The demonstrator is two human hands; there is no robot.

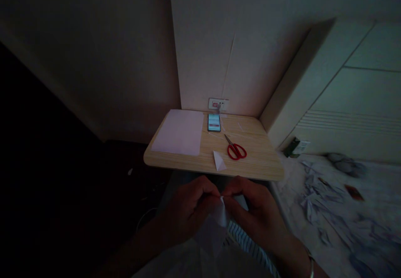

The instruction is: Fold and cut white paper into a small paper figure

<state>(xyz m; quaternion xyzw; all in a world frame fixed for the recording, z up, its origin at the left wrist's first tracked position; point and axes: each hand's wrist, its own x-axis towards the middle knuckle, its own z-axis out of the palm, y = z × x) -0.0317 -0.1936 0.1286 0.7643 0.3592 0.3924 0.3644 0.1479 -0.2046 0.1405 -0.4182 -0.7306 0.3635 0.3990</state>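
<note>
Paper [223, 218] pinched (left hand [191, 205], right hand [258, 210]).

You have a dim view: the left side falls to near black, and your left hand [191, 205] and right hand [258, 205] look murky. The phone [214, 122] glows brightest, at the far side of the table [258, 163]. Detail in the bedding [338, 223] at right is smeared; wide-angle distortion stretches the headboard [354, 90].

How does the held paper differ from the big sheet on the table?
The sheet lies flat on the table; the held paper is pinched between the left hand and right hand. The sheet is a broad rectangle; the held paper is bent or folded. Both look whitish.
</note>
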